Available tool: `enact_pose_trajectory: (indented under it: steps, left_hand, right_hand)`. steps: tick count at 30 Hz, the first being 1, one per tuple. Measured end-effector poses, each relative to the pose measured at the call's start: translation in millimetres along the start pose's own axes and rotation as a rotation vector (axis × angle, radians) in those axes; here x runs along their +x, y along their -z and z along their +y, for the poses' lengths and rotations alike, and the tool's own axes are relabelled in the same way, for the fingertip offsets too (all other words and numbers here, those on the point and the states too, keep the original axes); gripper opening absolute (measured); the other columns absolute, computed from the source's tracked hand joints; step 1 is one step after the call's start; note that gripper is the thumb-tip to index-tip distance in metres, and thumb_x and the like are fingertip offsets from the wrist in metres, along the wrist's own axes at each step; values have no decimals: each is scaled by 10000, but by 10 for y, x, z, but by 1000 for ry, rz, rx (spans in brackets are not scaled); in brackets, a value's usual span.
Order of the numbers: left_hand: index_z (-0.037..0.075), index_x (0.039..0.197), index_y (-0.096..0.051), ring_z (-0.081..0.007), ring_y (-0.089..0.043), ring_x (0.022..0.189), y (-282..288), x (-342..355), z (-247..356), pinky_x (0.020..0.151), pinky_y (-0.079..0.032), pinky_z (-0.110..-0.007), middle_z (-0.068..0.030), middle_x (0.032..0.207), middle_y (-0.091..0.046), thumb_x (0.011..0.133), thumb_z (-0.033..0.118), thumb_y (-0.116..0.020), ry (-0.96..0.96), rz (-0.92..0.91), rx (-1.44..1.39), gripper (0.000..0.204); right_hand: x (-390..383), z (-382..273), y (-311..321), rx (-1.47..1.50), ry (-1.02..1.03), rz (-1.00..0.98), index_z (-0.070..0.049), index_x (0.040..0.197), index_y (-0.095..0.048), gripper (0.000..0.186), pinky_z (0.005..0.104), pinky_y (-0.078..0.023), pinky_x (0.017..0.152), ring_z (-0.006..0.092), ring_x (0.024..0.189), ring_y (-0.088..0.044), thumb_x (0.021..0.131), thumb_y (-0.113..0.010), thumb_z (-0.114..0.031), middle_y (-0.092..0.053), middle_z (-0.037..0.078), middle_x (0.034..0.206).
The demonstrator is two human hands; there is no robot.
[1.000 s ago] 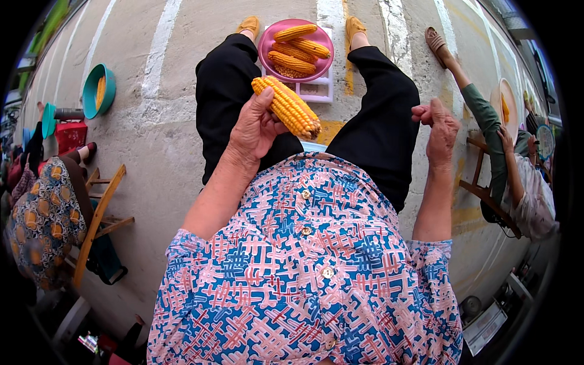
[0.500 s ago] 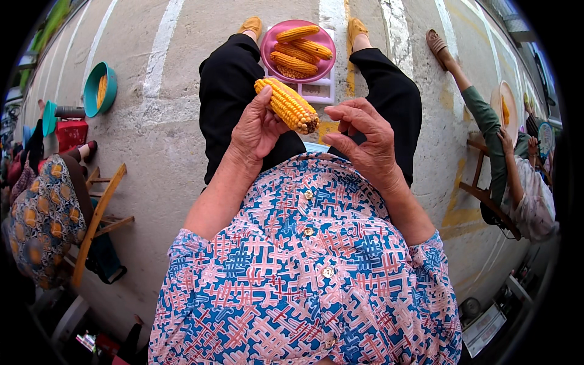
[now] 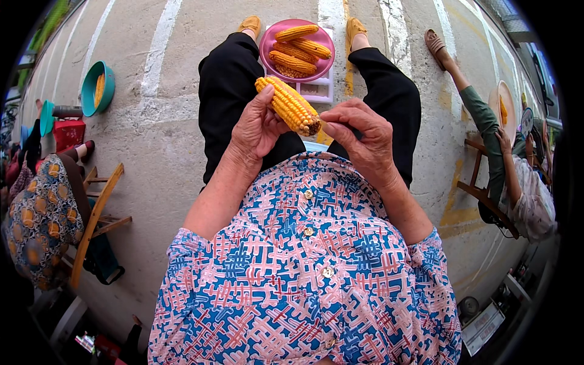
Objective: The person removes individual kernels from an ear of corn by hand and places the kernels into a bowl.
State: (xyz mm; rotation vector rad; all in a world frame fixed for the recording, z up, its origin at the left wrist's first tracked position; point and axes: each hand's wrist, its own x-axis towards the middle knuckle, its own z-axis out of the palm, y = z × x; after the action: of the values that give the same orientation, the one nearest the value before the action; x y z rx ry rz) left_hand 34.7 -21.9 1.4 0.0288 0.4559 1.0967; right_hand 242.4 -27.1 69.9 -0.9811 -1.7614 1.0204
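The corn cob (image 3: 285,104) is up in the air, just in front of the patterned shirt (image 3: 304,255) and between the knees, tilted with its dark, rough end toward the person's lower right. From where I stand, the left hand (image 3: 254,126) is clamped around it, thumb laid along the top of the yellow rows and the fingers underneath.

The right hand (image 3: 370,139) is what has changed. A second ago it was out over the right knee, well apart from the corn; then it came in with thumb and forefinger spread. Now those two tips are almost together, right at the rough end of the cob. I cannot tell whether they pinch anything there. The left hand and the cob have hardly moved meanwhile, so I take the left as the one that steadies, with both hands now brought to the same piece.

Beyond the cob, a pink bowl (image 3: 265,59) stands on a pale stool (image 3: 329,91) between the feet, with more cobs (image 3: 295,52) resting over loose kernels (image 3: 293,72).

Farther off to the left, a teal bowl (image 3: 110,94) with corn in it is on the concrete floor (image 3: 161,201), near a red bag (image 3: 69,135). On the right, a seated co-worker (image 3: 528,198) has a pale bowl (image 3: 513,106) close by, also with corn.
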Motion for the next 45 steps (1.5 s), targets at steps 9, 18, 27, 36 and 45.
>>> enact_pose_trajectory:
  steps: [9,18,27,36,45]
  left_hand:
    - [4,1206,-419,-210,-653,977,-36,5,-49,777,-593,-343,-140,1090,-600,946,271,-559,-80,74,210,398]
    - [23,1200,-506,-182,-638,997,15,-7,-32,863,-545,-315,-106,1090,-625,942,210,-576,-41,33,159,326]
    - [42,1239,-401,-185,-645,955,-53,3,-48,781,-586,-337,-104,1059,-584,914,232,-606,-114,58,311,429]
    - [41,1222,-425,-174,-644,949,-57,-7,-41,787,-570,-318,-100,1053,-596,913,237,-605,-91,57,314,408]
    - [16,1214,-506,-196,-647,987,43,-4,-7,875,-540,-345,-117,1075,-640,936,200,-575,-38,53,110,340]
  right_hand:
    - [46,-115,43,-84,-179,-158,26,858,-653,88,265,-491,606,158,669,-615,815,-684,-44,-628,93,774]
    - [-4,-62,45,86,-346,-185,52,861,-651,112,243,-480,586,110,629,-595,822,-675,-51,-622,85,708]
    - [-20,-74,-1,-126,-406,-213,42,767,-629,157,244,-440,527,84,577,-552,840,-600,-93,-592,59,631]
    - [-45,-52,15,360,-744,-232,1,795,-603,159,196,-355,484,48,526,-436,882,-585,-131,-520,-37,629]
    - [-75,136,326,660,-724,67,-17,838,-627,102,175,-329,469,39,508,-408,867,-609,-113,-492,-40,625]
